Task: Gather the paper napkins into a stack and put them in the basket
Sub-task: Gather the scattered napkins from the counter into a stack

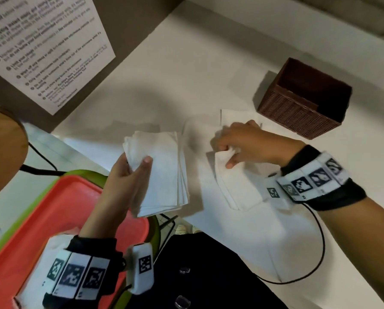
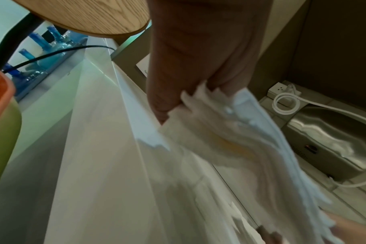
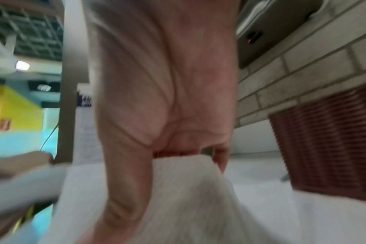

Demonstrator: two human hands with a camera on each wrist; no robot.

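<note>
My left hand (image 1: 130, 168) grips a stack of white paper napkins (image 1: 162, 172) above the near table edge, thumb on top; the left wrist view shows the stack's fanned edges (image 2: 251, 148) under my fingers (image 2: 167, 102). To its right, my right hand (image 1: 235, 148) pinches the corner of a folded napkin (image 1: 237, 186) that lies partly lifted off the white table (image 1: 186, 85). The right wrist view shows this napkin (image 3: 188, 189) held below the palm. Another napkin (image 1: 237, 115) lies flat just beyond the right hand. The dark brown slatted basket (image 1: 302, 99) stands empty at the far right.
A printed notice (image 1: 41, 45) hangs on the brown wall at the left. A red tray on a green one (image 1: 59, 208) sits below my left wrist, beside a round wooden stool top (image 1: 3, 150). A black cable (image 1: 315, 253) trails from my right wrist.
</note>
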